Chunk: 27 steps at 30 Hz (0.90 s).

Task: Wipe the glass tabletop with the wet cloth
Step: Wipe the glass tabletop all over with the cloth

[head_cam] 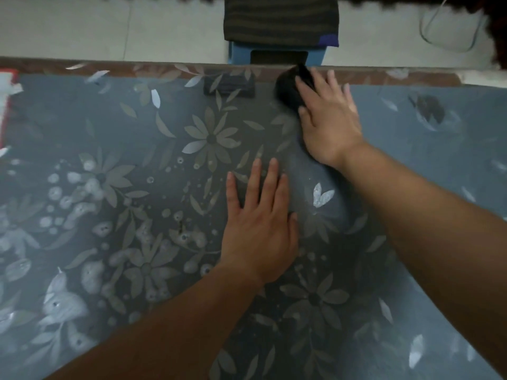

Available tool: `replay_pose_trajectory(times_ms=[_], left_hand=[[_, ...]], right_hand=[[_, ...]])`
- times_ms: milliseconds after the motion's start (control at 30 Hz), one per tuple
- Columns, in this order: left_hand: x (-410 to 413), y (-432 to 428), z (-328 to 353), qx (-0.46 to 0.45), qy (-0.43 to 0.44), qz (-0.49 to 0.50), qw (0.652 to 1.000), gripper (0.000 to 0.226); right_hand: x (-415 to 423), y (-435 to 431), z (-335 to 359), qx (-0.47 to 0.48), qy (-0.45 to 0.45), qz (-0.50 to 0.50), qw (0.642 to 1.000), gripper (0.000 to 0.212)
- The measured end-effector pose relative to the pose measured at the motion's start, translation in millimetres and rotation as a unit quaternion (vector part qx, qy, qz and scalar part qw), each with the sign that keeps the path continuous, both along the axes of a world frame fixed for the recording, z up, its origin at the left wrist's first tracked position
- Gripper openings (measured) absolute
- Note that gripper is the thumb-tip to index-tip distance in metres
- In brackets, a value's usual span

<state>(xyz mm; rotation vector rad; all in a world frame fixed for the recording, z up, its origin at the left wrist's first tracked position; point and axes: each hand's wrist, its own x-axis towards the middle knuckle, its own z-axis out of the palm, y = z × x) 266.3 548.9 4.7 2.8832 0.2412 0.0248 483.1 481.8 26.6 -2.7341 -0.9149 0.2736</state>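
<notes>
The glass tabletop point(137, 127) fills most of the view, dark with a pale flower and leaf pattern. A dark, bunched cloth point(286, 87) lies near the table's far edge. My right hand point(327, 119) presses flat on the cloth, fingers spread, and covers its right part. My left hand point(259, 226) rests flat on the glass nearer to me, fingers apart, holding nothing. Pale wet patches show on the left part of the glass.
Beyond the far edge stands a blue stool point(277, 54) with a dark striped cloth point(279, 20) on it, on a light tiled floor. A white cable point(450, 37) lies on the floor at the back right. Something red and white point(6, 105) sits at the left edge.
</notes>
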Motion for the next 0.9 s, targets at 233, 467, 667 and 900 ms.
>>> replay_pose_trajectory(times_ms=[233,467,667,900], left_hand=[[-1,-2,2,-0.014,-0.007,0.008,1.000,0.068],[-1,-1,4,-0.027,-0.007,0.023,0.999,0.073],[-2,0,9,-0.030,0.010,0.011,0.999,0.074],[-2,1,9,-0.025,0.028,0.012,0.999,0.070]], right_hand=[[-68,-94,2,-0.015,0.003,0.137,0.990,0.053],[-69,-62,-4,0.002,-0.006,0.049,0.999,0.054],[-127,-128,4,-0.013,0.008,0.121,0.992,0.051],[-117,-103,-6,0.017,-0.001,-0.001,1.000,0.054]])
